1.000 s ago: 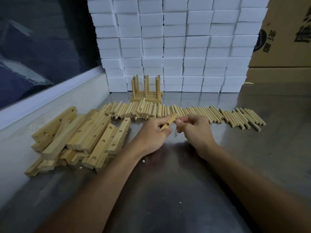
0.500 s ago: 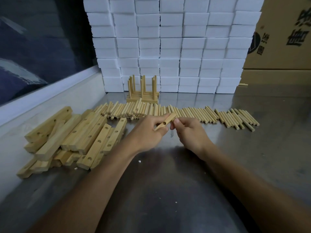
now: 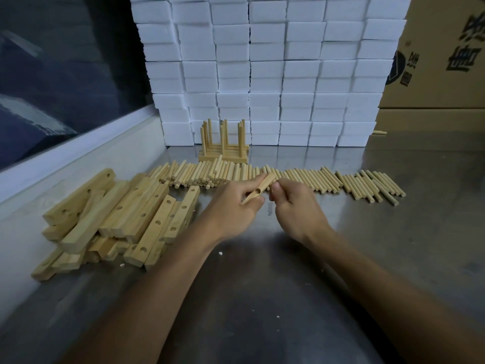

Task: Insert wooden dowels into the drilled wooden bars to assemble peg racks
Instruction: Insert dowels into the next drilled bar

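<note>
Head view: left hand [image 3: 231, 206] fingers hold drilled bar [image 3: 258, 191]; right hand [image 3: 296, 206] fingers curled, contents unclear; carton [image 3: 441, 53] print unreadable.

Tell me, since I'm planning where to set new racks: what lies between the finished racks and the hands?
The row of loose dowels, seen from the head view, lies on the table between the finished racks and the hands.

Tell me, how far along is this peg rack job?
Early, it seems. Done: a small stack of finished racks stands by the white blocks. In hand: the left hand holds one drilled bar, no dowel in it yet; the right hand is curled beside it, contents unclear. Left: a pile of drilled bars and a long row of loose dowels.
</note>
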